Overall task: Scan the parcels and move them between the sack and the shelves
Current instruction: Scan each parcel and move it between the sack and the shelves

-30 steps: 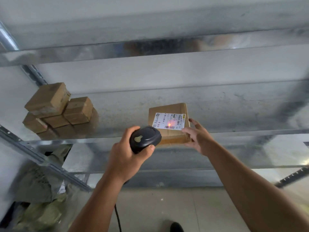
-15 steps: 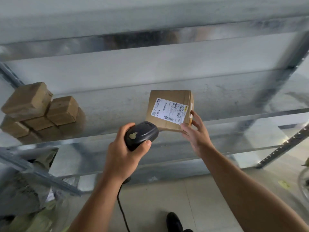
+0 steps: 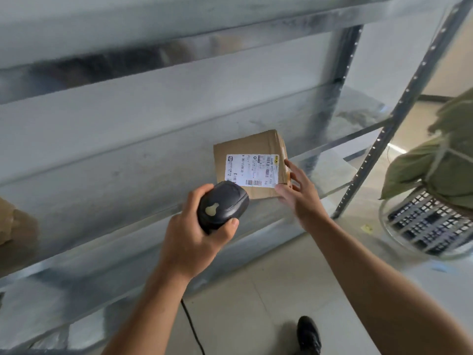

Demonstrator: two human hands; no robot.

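A dark shoe (image 3: 309,334) and a black cable (image 3: 192,326) show on the tiled floor (image 3: 268,290). Above them the left grip (image 3: 189,242) is wrapped round a black scanner (image 3: 225,204) with a pale mark on top. Just right, the right grip (image 3: 300,198) is wide, its straight fingers against the right side of the parcel (image 3: 245,144). The parcel sits at the near edge of the metal shelf (image 3: 102,190). Its white label (image 3: 252,170) faces the person and carries barcodes, but the print is too blurred to read. Far right, a green sack (image 3: 450,155) lies in a wire basket (image 3: 425,226).
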